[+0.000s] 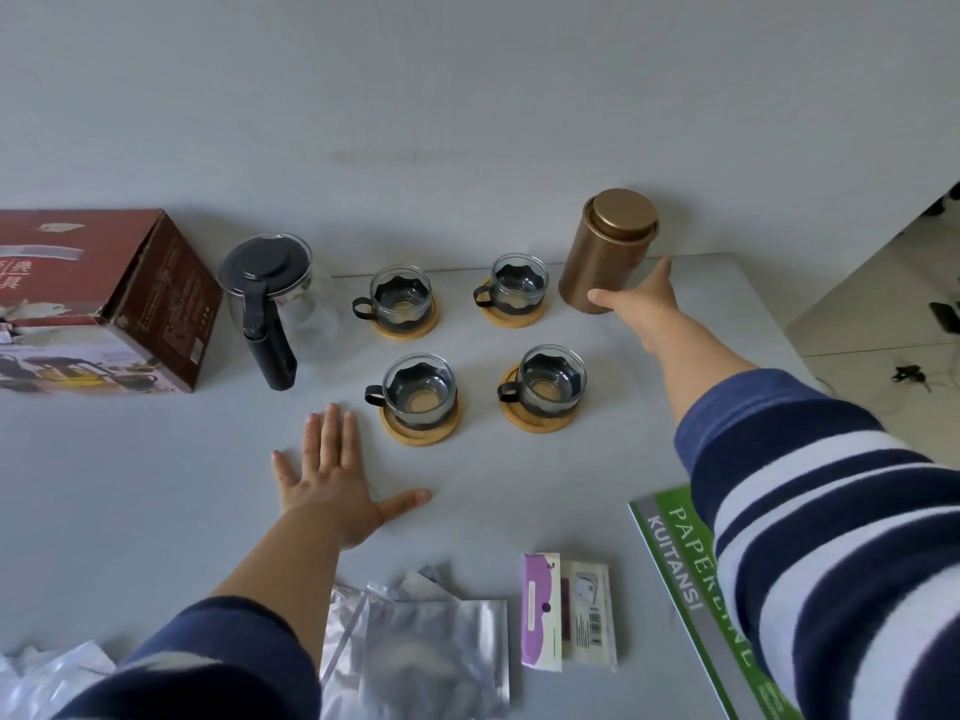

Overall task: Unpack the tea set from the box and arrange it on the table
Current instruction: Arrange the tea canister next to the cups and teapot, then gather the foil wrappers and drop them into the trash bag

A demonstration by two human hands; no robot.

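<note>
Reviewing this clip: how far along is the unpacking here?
Nearly finished. Done: the teapot and four glass cups sit out on wooden coasters beside the box. In hand: the right hand touches the bronze canister; the left hand rests flat. Left: possibly final positioning only.

Near edge, centre: crumpled silver foil pouches (pixel 436 652). Just right: purple-white card packet w/ barcode (pixel 569 610). Far-right near: green-white booklet (pixel 675 553), partly hidden. Near left: clear plastic wrap (pixel 47 678).
</note>
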